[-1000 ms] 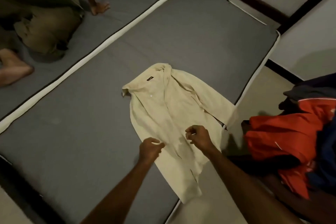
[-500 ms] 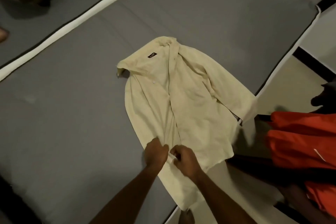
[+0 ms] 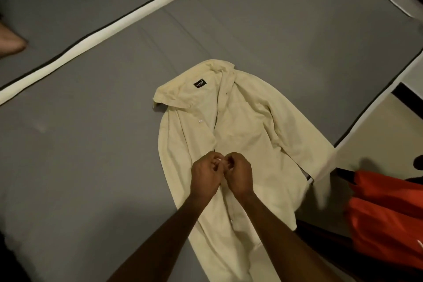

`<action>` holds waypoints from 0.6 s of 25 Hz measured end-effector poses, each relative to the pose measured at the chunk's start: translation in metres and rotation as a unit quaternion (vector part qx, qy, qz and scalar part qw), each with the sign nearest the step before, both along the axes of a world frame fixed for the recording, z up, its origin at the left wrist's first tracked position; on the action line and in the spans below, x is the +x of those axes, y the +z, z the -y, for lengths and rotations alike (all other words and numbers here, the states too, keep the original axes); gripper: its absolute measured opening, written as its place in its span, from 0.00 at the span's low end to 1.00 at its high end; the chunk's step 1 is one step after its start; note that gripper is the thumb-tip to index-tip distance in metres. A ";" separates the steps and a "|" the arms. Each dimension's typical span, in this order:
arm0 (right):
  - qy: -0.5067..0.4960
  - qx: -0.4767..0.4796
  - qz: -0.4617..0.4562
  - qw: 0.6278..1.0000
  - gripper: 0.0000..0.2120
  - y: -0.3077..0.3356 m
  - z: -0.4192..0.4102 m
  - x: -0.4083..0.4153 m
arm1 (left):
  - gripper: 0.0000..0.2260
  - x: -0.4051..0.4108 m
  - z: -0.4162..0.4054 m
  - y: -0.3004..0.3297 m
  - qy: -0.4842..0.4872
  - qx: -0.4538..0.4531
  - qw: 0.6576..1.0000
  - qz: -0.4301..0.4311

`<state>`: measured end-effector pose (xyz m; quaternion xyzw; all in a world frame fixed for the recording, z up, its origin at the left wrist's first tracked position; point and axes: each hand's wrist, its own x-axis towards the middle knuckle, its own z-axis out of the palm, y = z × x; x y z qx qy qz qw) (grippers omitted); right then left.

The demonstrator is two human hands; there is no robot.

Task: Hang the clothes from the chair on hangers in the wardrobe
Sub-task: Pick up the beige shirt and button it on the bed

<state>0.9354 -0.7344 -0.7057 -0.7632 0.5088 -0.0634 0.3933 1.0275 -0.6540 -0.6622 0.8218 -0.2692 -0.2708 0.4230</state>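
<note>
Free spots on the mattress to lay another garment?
Bare grey mattress left of the cream shirt, up to the white edging strip, and beyond the collar. Crowded at right: sleeve overhangs the edge beside the orange garment; both hands work mid-shirt.

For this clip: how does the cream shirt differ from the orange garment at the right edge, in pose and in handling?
The cream shirt lies spread flat on the grey mattress, collar away from the camera; the orange garment sits bunched in a heap off the mattress. The left hand and right hand both pinch the shirt's front placket; nothing touches the orange garment. The shirt shows whole; the orange garment is cut off by the frame. Neither is on a hanger yet.
</note>
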 end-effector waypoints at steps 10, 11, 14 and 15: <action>0.203 -0.089 -0.103 0.970 0.03 -0.018 0.002 -0.017 | 0.18 0.054 0.013 -0.071 0.073 0.042 0.996 -0.037; 0.210 -0.081 -0.105 0.969 0.03 -0.017 0.002 -0.023 | 0.14 0.053 0.017 -0.069 0.097 0.035 0.993 -0.055; 0.154 -0.069 -0.119 0.978 0.09 -0.013 0.010 -0.017 | 0.10 0.054 0.031 -0.070 0.149 0.057 0.985 -0.070; 0.122 -0.071 -0.107 0.984 0.12 -0.012 0.014 -0.012 | 0.09 0.054 0.033 -0.071 0.150 0.070 0.984 -0.065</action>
